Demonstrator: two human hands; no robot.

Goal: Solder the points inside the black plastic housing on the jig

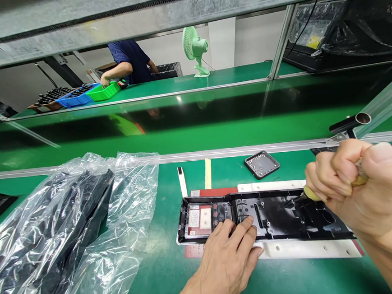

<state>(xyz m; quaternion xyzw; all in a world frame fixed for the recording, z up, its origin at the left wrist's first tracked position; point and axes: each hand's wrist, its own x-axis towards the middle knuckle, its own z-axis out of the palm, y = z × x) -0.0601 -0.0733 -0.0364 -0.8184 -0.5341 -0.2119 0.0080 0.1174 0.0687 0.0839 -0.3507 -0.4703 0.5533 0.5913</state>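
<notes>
Green desk (165,276) carries the black housing (276,217) between white rails (302,250), apparently against sliding; left hand (229,258), fingers loose, grasping nothing, rests on the housing, seemingly steadying it; right hand's (358,182) fingers clench a yellow-handled tool (311,194), presumably for firm control

Factory assembly workshop, long green workbench (165,276), parts bins (105,91), co-worker (135,63) opposite, metal framing (281,40)

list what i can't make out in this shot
In the head view:
Black housing: part of its right end, behind the right hand
Tool: most of its handle, inside that grip
White label: print too small
Bagged black parts: their number, under creased plastic
</notes>
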